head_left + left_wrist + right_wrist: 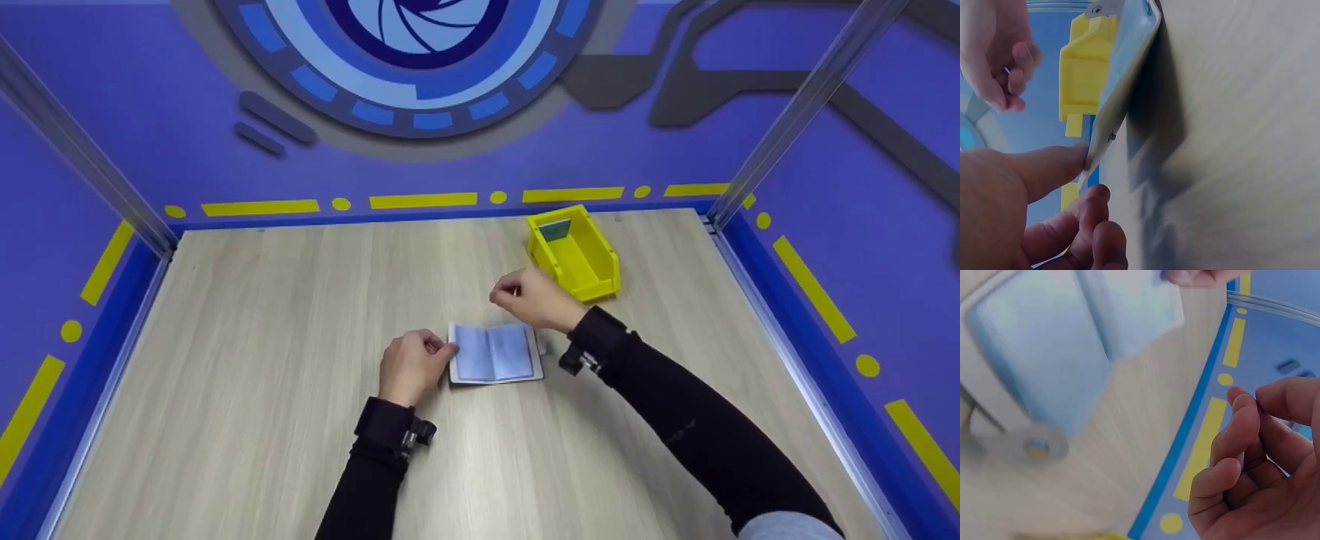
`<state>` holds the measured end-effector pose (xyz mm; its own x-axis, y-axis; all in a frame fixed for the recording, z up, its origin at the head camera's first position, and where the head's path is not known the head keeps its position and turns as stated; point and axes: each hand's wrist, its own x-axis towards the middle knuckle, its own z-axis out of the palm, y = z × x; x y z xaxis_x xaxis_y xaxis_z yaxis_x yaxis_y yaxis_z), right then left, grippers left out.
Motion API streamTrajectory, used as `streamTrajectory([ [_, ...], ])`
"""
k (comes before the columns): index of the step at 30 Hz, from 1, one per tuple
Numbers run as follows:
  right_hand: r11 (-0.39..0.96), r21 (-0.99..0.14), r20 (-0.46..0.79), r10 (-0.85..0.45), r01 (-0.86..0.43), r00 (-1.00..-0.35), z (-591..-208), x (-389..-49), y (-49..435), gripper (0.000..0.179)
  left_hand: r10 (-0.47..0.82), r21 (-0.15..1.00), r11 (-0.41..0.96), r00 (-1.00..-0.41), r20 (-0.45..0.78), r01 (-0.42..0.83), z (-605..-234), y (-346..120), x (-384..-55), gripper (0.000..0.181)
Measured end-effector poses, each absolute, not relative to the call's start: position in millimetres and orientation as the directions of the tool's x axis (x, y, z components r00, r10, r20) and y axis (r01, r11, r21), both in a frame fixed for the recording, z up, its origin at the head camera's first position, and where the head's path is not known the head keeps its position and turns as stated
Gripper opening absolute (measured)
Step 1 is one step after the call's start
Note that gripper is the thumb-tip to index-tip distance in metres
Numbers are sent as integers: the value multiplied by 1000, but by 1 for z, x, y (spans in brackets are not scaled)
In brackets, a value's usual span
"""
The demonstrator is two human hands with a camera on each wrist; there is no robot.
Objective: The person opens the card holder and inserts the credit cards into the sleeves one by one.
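Note:
A small card holder (491,352) lies spread open on the table, its clear bluish sleeves facing up. My left hand (412,364) is at its left edge, with the thumb on the cover and the fingers curled near the underside. In the left wrist view, that edge of the card holder (1109,121) is tilted up off the table. A strap with a round snap (1036,447) sticks out from the opposite side. Above the holder's far right corner hovers my right hand (536,298), fingers loosely curled, thumb near the index fingertip, with nothing visible between them.
Just beyond the right hand stands a yellow bin (577,255) with a dark green card-like piece (555,229) against its inner back wall. Blue panels (420,172) with metal corner posts border the wooden table (262,315) at the back and sides.

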<state>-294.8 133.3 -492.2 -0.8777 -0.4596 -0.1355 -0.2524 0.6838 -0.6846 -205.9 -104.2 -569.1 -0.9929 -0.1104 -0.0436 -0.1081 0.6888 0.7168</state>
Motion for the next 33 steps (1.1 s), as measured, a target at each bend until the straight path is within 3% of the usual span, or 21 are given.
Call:
streamTrajectory([
  [12, 748, -631, -112, -350, -205, -930, -463, -324, 183, 27, -123, 697, 705, -990, -68, -136, -578, -102, -205, 23],
  [17, 810, -556, -98, -289, -189, -952, -453, -347, 201, 28, -139, 688, 710, -988, -71, -149, -580, -102, -206, 23],
  [24, 929, -326, -51, -200, -173, -979, -448, -389, 227, 25, -148, 692, 703, -986, -81, -163, -581, -100, -206, 22],
  [29, 961, -135, 8, -241, -240, -970, -453, -415, 235, 36, -153, 690, 705, -985, -80, -165, -580, -100, -206, 22],
  [33, 955, -8, 12, -297, -297, -955, -463, -429, 234, 19, -150, 693, 702, -986, -77, -161, -582, -99, -206, 22],
])
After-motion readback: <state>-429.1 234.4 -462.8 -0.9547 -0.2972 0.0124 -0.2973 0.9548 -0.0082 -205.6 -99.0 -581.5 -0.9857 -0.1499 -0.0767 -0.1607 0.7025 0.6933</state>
